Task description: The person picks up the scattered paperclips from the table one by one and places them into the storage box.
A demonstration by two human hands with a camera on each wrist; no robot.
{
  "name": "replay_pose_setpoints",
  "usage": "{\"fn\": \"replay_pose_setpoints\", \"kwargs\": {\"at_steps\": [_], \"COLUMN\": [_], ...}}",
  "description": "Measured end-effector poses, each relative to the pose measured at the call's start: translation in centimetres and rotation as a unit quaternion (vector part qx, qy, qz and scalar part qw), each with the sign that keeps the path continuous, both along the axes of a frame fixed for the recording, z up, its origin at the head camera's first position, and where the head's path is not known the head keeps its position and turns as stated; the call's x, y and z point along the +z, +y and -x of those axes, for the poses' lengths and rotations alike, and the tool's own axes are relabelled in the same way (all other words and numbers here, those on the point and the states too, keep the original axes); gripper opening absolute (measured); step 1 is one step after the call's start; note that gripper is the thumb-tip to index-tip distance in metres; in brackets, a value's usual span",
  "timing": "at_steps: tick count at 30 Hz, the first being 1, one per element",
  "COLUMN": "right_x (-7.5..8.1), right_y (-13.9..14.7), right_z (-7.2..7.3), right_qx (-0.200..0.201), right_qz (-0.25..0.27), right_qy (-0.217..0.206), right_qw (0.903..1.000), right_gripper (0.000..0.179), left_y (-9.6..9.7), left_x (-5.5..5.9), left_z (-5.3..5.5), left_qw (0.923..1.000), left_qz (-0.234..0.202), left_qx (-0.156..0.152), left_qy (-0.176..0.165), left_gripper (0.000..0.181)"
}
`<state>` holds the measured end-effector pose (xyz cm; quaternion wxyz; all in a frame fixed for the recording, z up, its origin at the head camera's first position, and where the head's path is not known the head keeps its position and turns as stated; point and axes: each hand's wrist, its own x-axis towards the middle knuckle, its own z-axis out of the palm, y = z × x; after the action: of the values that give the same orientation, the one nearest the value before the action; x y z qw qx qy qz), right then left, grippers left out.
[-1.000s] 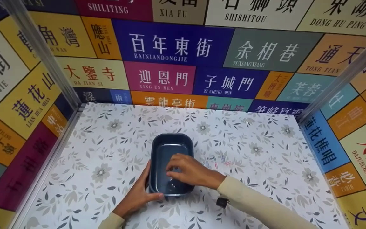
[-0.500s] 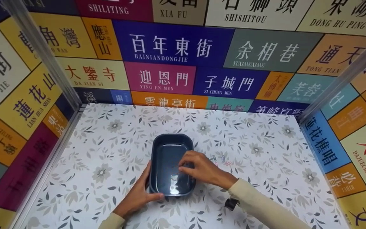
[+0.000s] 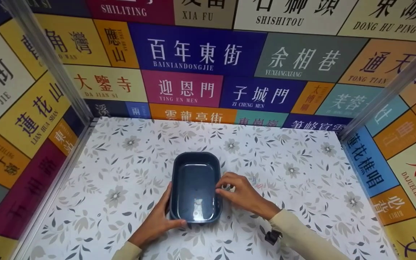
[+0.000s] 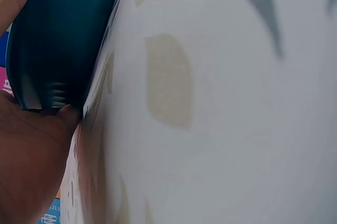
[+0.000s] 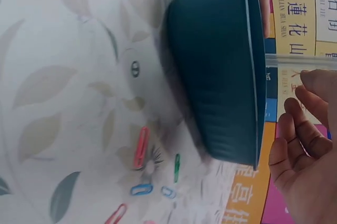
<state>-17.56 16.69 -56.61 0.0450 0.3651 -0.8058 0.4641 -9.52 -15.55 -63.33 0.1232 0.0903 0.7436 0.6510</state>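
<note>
A dark blue, deep rectangular plastic container (image 3: pixel 196 187) stands on the patterned tabletop. My left hand (image 3: pixel 157 218) holds its near left corner, fingers along the left side and thumb against the near end; in the left wrist view the thumb (image 4: pixel 69 116) lies at the container's edge. Beside the right rim is my right hand (image 3: pixel 242 193), its fingers loosely bent; the right wrist view shows nothing between them. Several paper clips, among them a pink paper clip (image 5: pixel 141 148), a green paper clip (image 5: pixel 177 168) and a blue paper clip (image 5: pixel 141 189), lie right of the container, partly hidden by that hand in the head view.
White tabletop (image 3: pixel 121 166) with grey leaves and flowers surrounds the container. Colourful walls printed with place names (image 3: pixel 197 50) rise behind and at both sides. Clear upright strips (image 3: pixel 385 86) mark the corners. Tiny marks on the container's floor are too small to identify.
My right hand has moved from over the container's inside rightward, out past its right rim, toward the paper clips. My left hand and the container have stayed in place.
</note>
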Motion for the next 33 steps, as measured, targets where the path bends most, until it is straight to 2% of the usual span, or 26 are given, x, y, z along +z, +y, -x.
{"fn": "replay_pose_setpoints", "kwargs": {"at_steps": [6, 20, 33], "right_x": [-0.9, -4.2, -6.6], "right_y": [1.2, 4.4, 7.1], "right_z": [-0.2, -1.0, -1.8], "right_qx": [-0.038, -0.114, -0.160], "right_qz": [0.015, 0.035, 0.053], "right_qy": [-0.007, -0.033, -0.038], "right_qw": [0.9992, 0.9923, 0.9849], "right_gripper": [0.006, 0.009, 0.014], "left_y": [0.0, -0.1, -0.2], "left_x": [0.0, -0.1, 0.0], "left_z": [-0.1, -0.2, 0.0], "left_qw": [1.0000, 0.9998, 0.9999], "left_qz": [0.004, 0.019, 0.013], "left_qx": [-0.002, 0.007, -0.003], "left_qy": [0.006, 0.003, -0.007], "left_gripper": [0.142, 0.142, 0.138]}}
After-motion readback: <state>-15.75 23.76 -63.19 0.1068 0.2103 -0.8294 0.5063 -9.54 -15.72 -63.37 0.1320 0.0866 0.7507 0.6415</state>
